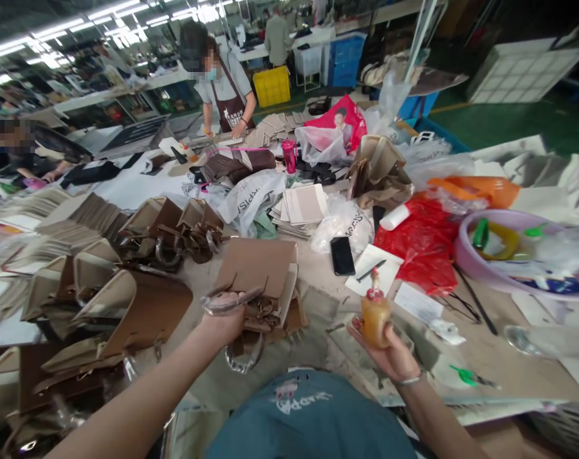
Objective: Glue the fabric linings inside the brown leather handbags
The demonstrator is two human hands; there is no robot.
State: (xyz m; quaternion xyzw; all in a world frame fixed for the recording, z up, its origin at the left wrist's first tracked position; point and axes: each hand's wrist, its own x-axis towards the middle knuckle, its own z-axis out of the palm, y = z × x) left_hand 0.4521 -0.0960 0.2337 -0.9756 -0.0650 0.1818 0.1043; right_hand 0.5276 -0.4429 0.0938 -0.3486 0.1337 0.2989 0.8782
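My left hand [225, 324] is closed on a plastic-wrapped curved handle [232, 301] of a brown leather bag piece [263, 271] lying on the table in front of me. A second wrapped handle [244, 360] hangs just below that hand. My right hand [389, 347], palm up with a bracelet at the wrist, grips a small squeeze bottle [375, 312] of amber glue with a red nozzle, held upright to the right of the bag piece.
Stacks of brown bag parts [127, 255] fill the left. A black phone [342, 255], paper with a pen [375, 268], red plastic [423, 245] and a lilac basin [504, 268] lie at right. A person in an apron [227, 89] works across the table.
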